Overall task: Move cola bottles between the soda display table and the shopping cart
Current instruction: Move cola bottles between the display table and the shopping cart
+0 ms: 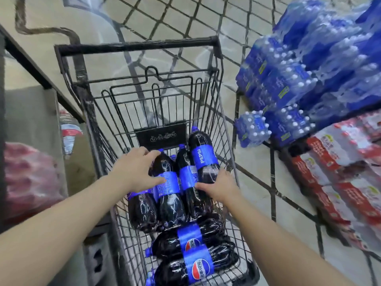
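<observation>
Far left: blurred red shrink-wrapped packs (pixel 31 178) low on the floor side, grey counter (pixel 31 112) with a dark edge above them, 1 clear bottle with a red label (pixel 69 131) standing against it. Floor (pixel 185 15) is pale glossy tile with dark diagonal grout lines, overhead lights reflecting off it.

Centre: black wire shopping cart (pixel 136 47), child-seat flap folded up at the far end. Cola bottles lie in the basket, dark with blue labels: at least 4 side by side at the far end, 2 more crosswise at the near end.

Left hand (pixel 134 168) rests over the upper part of a cola bottle (pixel 165 193) on the left of the far row, fingers curved around its shoulder, thumb on the blue label. Right hand (pixel 218 184) is at the lower end of the PEPSI bottle (pixel 203 155) on the right, fingers curled against it, thumb pointing left across the neighbouring bottle. Whether either bottle is lifted: cannot tell.

Right: stacked blue-wrapped water packs (pixel 299 79), red-and-white packs (pixel 340 162) below them, both motion-blurred.
</observation>
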A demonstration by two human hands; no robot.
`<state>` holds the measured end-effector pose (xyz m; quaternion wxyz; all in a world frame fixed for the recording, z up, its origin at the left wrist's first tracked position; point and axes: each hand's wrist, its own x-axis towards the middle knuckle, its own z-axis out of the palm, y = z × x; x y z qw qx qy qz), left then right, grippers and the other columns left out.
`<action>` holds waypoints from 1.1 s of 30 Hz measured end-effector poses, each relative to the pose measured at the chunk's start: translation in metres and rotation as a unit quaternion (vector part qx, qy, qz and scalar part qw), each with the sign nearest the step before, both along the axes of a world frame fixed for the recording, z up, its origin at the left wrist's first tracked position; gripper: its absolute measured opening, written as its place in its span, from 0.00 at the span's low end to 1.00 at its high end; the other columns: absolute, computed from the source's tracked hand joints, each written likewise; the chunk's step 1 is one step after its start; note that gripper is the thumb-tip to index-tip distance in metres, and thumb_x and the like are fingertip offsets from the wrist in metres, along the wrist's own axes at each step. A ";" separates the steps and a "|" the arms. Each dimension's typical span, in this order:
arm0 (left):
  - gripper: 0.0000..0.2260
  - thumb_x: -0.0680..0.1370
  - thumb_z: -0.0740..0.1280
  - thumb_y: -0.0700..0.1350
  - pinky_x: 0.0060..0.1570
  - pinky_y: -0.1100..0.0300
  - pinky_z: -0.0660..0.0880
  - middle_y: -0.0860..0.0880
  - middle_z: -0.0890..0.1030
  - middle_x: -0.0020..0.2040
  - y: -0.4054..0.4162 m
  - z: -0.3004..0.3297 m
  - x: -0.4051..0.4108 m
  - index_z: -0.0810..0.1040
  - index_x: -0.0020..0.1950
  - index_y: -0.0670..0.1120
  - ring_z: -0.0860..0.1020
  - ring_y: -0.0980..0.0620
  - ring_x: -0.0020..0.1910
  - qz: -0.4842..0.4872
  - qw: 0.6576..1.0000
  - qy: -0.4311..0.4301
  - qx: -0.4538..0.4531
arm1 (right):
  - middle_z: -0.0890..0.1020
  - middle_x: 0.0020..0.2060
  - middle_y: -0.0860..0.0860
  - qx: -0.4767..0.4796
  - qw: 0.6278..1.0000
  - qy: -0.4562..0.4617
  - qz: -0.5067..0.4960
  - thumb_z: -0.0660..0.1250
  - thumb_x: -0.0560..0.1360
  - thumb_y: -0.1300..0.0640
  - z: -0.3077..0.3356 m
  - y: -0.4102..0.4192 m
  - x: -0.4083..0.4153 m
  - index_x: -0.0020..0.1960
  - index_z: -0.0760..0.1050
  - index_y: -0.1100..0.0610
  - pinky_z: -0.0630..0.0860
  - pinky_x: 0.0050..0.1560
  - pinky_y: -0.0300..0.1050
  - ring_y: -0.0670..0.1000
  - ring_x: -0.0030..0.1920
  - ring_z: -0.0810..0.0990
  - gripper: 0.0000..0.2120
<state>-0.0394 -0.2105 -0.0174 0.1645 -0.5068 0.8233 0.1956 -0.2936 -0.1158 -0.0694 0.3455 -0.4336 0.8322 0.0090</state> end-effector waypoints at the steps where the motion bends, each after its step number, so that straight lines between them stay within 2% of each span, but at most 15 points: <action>1: 0.42 0.74 0.66 0.75 0.67 0.48 0.72 0.50 0.72 0.70 -0.008 -0.007 0.000 0.60 0.83 0.59 0.71 0.46 0.71 0.008 1.000 0.000 0.004 | 0.71 0.72 0.58 0.005 1.000 0.001 -0.004 0.75 0.67 0.30 -0.008 -0.008 -0.003 0.77 0.61 0.60 0.71 0.70 0.54 0.59 0.72 0.70 0.52; 5: 0.43 0.72 0.65 0.77 0.65 0.49 0.73 0.49 0.73 0.71 -0.031 -0.032 -0.003 0.61 0.82 0.59 0.71 0.45 0.71 0.028 0.999 -0.013 0.024 | 0.69 0.74 0.60 0.029 0.999 0.030 -0.002 0.73 0.67 0.29 -0.041 -0.033 -0.005 0.79 0.57 0.61 0.70 0.69 0.56 0.63 0.72 0.70 0.55; 9: 0.42 0.74 0.66 0.74 0.67 0.49 0.73 0.49 0.71 0.71 -0.041 -0.054 -0.016 0.59 0.83 0.58 0.70 0.44 0.72 0.039 0.998 -0.027 0.050 | 0.66 0.75 0.63 0.059 0.993 0.099 0.032 0.70 0.68 0.25 -0.059 -0.053 -0.002 0.82 0.44 0.65 0.70 0.67 0.58 0.64 0.73 0.68 0.63; 12: 0.42 0.74 0.66 0.74 0.69 0.46 0.73 0.48 0.71 0.71 -0.049 -0.069 -0.030 0.60 0.83 0.58 0.69 0.45 0.73 0.051 0.996 -0.025 0.071 | 0.69 0.72 0.64 0.092 0.980 0.158 0.076 0.67 0.70 0.25 -0.067 -0.060 -0.002 0.81 0.40 0.68 0.76 0.59 0.54 0.60 0.71 0.68 0.64; 17: 0.42 0.73 0.67 0.74 0.70 0.44 0.72 0.47 0.72 0.72 -0.067 -0.091 -0.058 0.62 0.82 0.57 0.68 0.42 0.74 0.093 0.991 -0.003 0.100 | 0.70 0.70 0.60 0.088 0.971 0.195 0.103 0.69 0.69 0.26 -0.078 -0.059 -0.002 0.79 0.50 0.68 0.76 0.59 0.53 0.57 0.71 0.68 0.59; 20: 0.42 0.72 0.69 0.74 0.70 0.42 0.71 0.45 0.72 0.71 -0.079 -0.105 -0.068 0.64 0.81 0.56 0.69 0.40 0.73 0.135 0.983 0.010 0.122 | 0.74 0.65 0.56 0.044 0.978 0.182 0.092 0.72 0.67 0.28 -0.077 -0.052 -0.004 0.72 0.61 0.62 0.75 0.59 0.51 0.55 0.68 0.70 0.50; 22: 0.43 0.72 0.69 0.74 0.71 0.42 0.70 0.45 0.73 0.71 -0.084 -0.113 -0.070 0.64 0.81 0.56 0.69 0.40 0.73 0.157 0.978 0.012 0.134 | 0.74 0.63 0.54 0.017 0.981 0.175 0.084 0.72 0.66 0.29 -0.077 -0.046 -0.005 0.69 0.63 0.60 0.74 0.60 0.49 0.55 0.67 0.70 0.46; 25: 0.46 0.69 0.69 0.77 0.72 0.42 0.70 0.45 0.73 0.72 -0.086 -0.122 -0.072 0.65 0.81 0.55 0.69 0.41 0.74 0.193 0.966 0.027 0.168 | 0.75 0.61 0.54 -0.033 0.988 0.142 0.055 0.72 0.64 0.30 -0.079 -0.032 -0.006 0.67 0.66 0.60 0.72 0.62 0.49 0.56 0.64 0.70 0.44; 28: 0.52 0.61 0.65 0.82 0.71 0.45 0.72 0.45 0.76 0.70 -0.083 -0.129 -0.079 0.69 0.78 0.54 0.73 0.43 0.73 0.234 0.950 0.063 0.199 | 0.76 0.59 0.54 -0.095 0.992 0.076 0.031 0.73 0.62 0.33 -0.078 -0.013 -0.006 0.67 0.68 0.59 0.68 0.65 0.49 0.56 0.62 0.70 0.43; 31: 0.46 0.67 0.71 0.77 0.60 0.54 0.73 0.48 0.79 0.65 -0.078 -0.133 -0.096 0.70 0.75 0.49 0.78 0.46 0.63 0.320 0.912 0.122 0.227 | 0.76 0.58 0.52 -0.139 0.989 0.028 0.052 0.72 0.59 0.36 -0.076 0.007 -0.001 0.70 0.69 0.57 0.72 0.63 0.50 0.56 0.60 0.71 0.45; 33: 0.51 0.61 0.76 0.77 0.56 0.54 0.75 0.49 0.80 0.63 -0.074 -0.137 -0.101 0.72 0.72 0.44 0.80 0.47 0.58 0.431 0.844 0.178 0.266 | 0.76 0.56 0.53 -0.145 0.982 0.048 0.111 0.70 0.55 0.35 -0.077 0.014 0.005 0.69 0.71 0.57 0.77 0.58 0.55 0.58 0.57 0.74 0.47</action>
